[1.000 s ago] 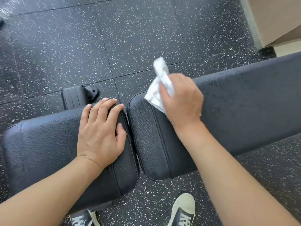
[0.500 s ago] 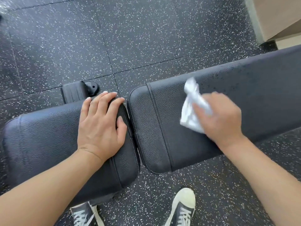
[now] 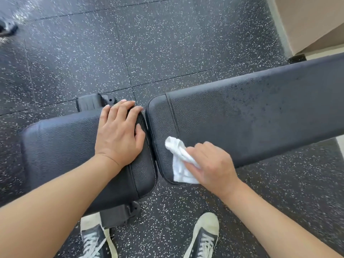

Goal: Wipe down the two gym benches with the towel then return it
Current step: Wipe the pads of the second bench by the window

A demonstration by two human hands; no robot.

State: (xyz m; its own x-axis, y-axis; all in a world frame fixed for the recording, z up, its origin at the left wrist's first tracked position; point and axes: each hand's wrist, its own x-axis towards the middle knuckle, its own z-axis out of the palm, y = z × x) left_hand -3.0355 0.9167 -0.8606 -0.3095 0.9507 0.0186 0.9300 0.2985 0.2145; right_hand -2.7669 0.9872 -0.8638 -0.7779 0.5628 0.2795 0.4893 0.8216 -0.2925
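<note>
Head view looking down on a gym bench made of two black textured leather pads set end to end, a shorter seat pad [image 3: 61,146] at left and a long back pad [image 3: 251,112] at right, separated by a narrow gap. The left hand [image 3: 119,135] is laid flat on the right end of the seat pad, fingers straight and close together with their tips reaching the pad's far edge and the thumb lying beside the gap; nothing is held by it. The right hand [image 3: 214,164] is curled round a crumpled white cloth towel [image 3: 179,164], which is pinched between the fingers and pressed against the near left corner of the back pad, just beside the gap; part of the towel hangs over the pad's near edge. The two hands are held apart, one on each pad. Fine dark speckles are seen across the upper surface of the back pad towards its right end. A black frame foot [image 3: 93,102] with a bolted bracket is visible beyond the seat pad, and a second black bracket [image 3: 121,215] projects from beneath its near side. Black rubber floor tiles with white flecks [image 3: 149,43] lie under the bench. Two black canvas sneakers with white toe caps and white laces [image 3: 204,237] are seen at the lower edge. A beige wall corner [image 3: 307,21] occupies the upper right.
</note>
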